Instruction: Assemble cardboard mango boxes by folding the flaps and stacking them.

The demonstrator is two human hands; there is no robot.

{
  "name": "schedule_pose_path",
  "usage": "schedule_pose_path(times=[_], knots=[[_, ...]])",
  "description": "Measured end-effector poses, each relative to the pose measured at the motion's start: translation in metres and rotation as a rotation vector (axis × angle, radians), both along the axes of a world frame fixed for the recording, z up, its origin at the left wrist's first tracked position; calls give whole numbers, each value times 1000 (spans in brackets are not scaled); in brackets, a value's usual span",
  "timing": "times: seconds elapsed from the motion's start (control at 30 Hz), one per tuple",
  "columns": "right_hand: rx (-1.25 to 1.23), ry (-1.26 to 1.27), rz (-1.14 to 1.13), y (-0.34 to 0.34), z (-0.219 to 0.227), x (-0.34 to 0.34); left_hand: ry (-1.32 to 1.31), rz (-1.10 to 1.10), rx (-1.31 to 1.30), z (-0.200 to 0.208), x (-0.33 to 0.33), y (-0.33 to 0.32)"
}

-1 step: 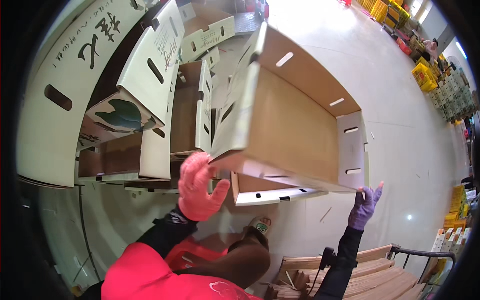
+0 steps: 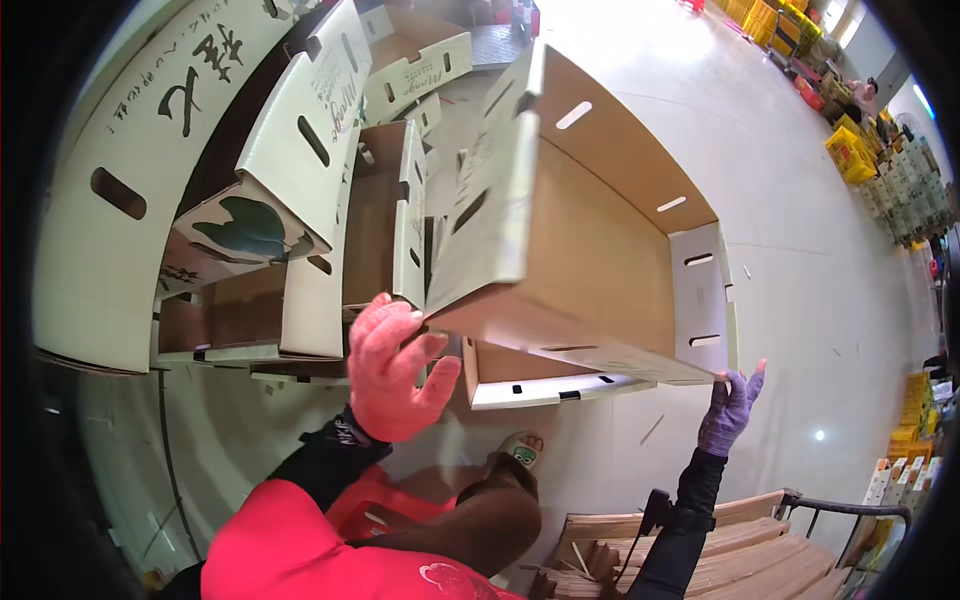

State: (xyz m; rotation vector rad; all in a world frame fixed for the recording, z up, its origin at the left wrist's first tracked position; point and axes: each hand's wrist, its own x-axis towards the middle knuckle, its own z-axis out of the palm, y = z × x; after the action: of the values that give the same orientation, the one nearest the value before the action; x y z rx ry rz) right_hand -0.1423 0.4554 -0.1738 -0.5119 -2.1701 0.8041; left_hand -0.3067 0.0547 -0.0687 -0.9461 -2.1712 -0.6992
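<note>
A large open cardboard box (image 2: 610,230), white outside and brown inside, stands tilted in front of me, its open side facing up and to the right. My left hand (image 2: 392,375), in a pink glove, is beside its near left corner. Its fingers are spread, and fingertip contact with the corner is unclear. At the near right corner, my right hand (image 2: 730,410) in a purple fingertip-less glove pinches the rim, one finger pointing outward. Beneath the tilted box, another open box (image 2: 540,395) shows its white near edge.
White cardboard boxes (image 2: 90,260) are stacked on the left, several with hand slots. Flat cardboard sheets (image 2: 740,560) lie on a metal-railed cart (image 2: 850,508) at lower right. Yellow crates (image 2: 850,155) and a person (image 2: 862,95) are far right. A red stool (image 2: 370,505) is below me.
My left hand's fingers have spread further and drawn slightly left of the corner. The tilted box has shifted a little, its left wall swinging right. My right hand stays at its corner.
</note>
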Motion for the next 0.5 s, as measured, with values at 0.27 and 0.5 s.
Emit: schedule_pose_path(times=[0.27,0.5], knots=[[-88,-52,38,32,-15,-15,259,-144,-432,78,-27,45],[8,91,137,22,-1,-34,192,-96,-812,61,-46,62]])
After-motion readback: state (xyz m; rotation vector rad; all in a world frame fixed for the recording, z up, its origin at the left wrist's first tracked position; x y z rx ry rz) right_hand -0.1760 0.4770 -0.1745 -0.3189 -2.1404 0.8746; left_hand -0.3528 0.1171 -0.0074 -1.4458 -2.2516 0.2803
